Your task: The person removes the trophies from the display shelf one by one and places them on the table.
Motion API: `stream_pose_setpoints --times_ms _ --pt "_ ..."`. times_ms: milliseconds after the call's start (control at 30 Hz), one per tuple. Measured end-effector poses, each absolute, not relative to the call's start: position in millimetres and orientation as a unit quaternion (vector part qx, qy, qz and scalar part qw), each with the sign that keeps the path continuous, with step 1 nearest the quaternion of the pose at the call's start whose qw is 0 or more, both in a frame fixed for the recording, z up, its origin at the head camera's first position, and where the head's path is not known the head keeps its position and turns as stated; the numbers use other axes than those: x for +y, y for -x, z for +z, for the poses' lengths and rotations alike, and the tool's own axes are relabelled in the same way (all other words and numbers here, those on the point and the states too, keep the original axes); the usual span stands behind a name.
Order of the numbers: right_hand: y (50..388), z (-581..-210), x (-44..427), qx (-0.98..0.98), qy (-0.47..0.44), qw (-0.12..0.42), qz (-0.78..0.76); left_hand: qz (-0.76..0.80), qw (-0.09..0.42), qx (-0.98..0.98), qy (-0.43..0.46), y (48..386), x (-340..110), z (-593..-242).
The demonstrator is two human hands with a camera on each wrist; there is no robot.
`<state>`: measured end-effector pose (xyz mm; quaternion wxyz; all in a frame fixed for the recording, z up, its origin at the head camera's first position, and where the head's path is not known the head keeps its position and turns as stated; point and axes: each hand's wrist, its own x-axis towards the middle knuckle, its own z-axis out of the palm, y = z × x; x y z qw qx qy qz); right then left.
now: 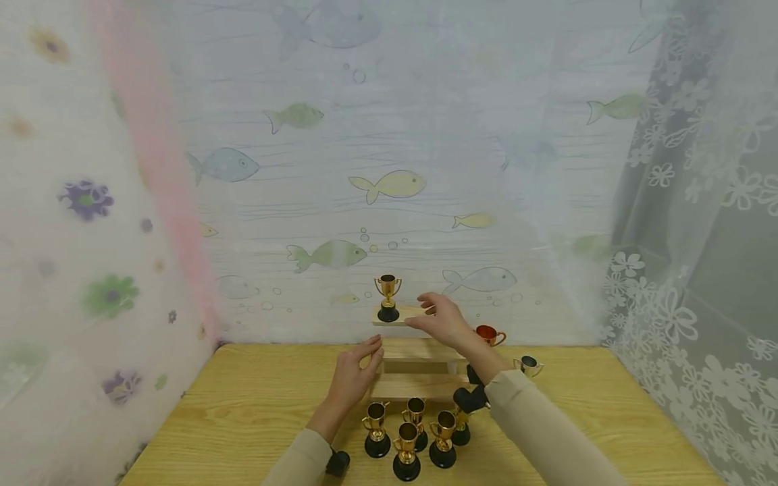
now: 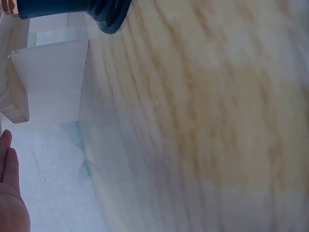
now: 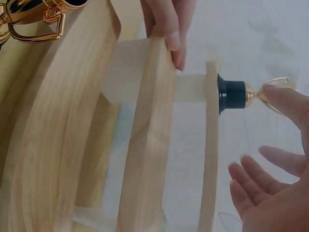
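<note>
A wooden tiered stand (image 1: 419, 386) rises at the back middle of the table. On the left end of its top board stands a small gold trophy (image 1: 387, 289) with a black base (image 3: 233, 94), upright. My right hand (image 1: 448, 320) hovers over the right part of that board, fingers spread. In the right wrist view, its thumb (image 3: 285, 104) overlaps the trophy's handle; contact cannot be made out. At the left end of the middle board (image 3: 147, 135), my left hand (image 1: 352, 371) rests its fingertips, fingers fairly straight. The left wrist view catches only part of this hand (image 2: 12, 203).
Several gold trophies (image 1: 408, 439) stand close together in front of the stand. Behind my right forearm are a red cup (image 1: 488, 334) and a silver trophy (image 1: 529, 366), both partly hidden. A fish-patterned curtain (image 1: 395, 135) hangs behind the wooden table (image 1: 267, 385).
</note>
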<state>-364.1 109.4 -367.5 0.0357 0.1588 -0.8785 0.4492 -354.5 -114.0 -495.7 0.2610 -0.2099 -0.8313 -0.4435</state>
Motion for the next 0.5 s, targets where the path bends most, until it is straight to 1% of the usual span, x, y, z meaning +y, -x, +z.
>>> stream_pose_setpoints --times_ms 500 --pt "378 -374 93 -0.883 -0.160 0.029 0.441 -0.448 0.233 -0.840 0.199 352 -116 -493"
